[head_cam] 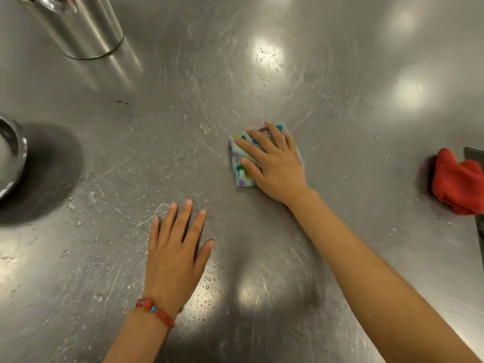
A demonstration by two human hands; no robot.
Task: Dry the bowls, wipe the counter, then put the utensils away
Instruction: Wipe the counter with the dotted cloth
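Wiping down the wet steel counter point(340, 100) with a spotty cloth point(239, 169)

Far left of the cloth sits a steel bowl point(10, 155), a shiny cylinder point(86, 30) up behind it. Left hand point(175, 247) lies flat, fingers straight, holding nothing. Right hand point(272, 163) presses the cloth down with spread fingers. Red rag point(455, 184) well off to the right.

Both hands palm-down, fingers straight.
Left hand point(178, 247) lower centre of frame, flat, fingers spread and pointing up-frame, forearm entering from the bottom edge, red beaded bracelet point(155, 311) on the wrist. Right hand point(272, 161) centre-right, fingers extended toward upper left, pressing down flat; right arm bare, stretched diagonally from the lower-right corner.
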